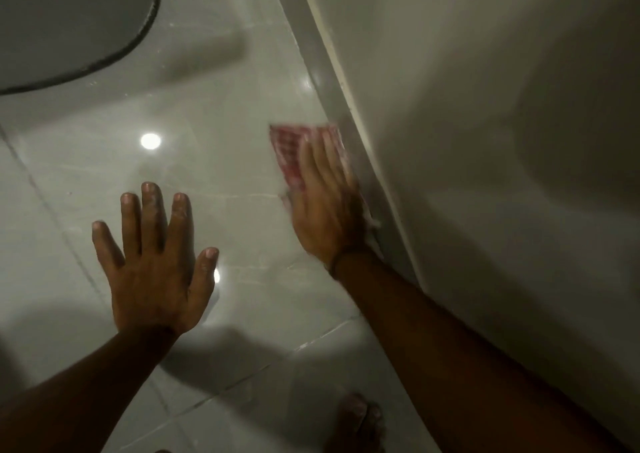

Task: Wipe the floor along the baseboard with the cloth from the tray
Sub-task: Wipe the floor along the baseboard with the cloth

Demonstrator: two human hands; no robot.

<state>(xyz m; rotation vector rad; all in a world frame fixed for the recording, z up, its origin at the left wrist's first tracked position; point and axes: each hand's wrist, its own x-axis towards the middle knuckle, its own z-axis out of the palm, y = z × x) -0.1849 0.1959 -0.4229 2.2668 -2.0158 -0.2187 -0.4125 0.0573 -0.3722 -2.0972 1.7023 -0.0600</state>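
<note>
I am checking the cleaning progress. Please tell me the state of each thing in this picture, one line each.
cloth: spread flat on the floor beside the baseboard, under the right hand
right hand: flat, pressing the cloth, blurred
left hand: open, fingers spread, holding nothing
floor: glossy, reflecting lights
baseboard: cloth edge reaches it

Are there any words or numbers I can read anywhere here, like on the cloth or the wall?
None: no words, numbers, labels or signs show anywhere.
Red-and-white checked cloth under the right hand: only a check pattern, motion-blurred.
Glossy grey tiled floor, pale baseboard and plain wall: no writing.
Left hand, flat on the floor: holds nothing.
</note>
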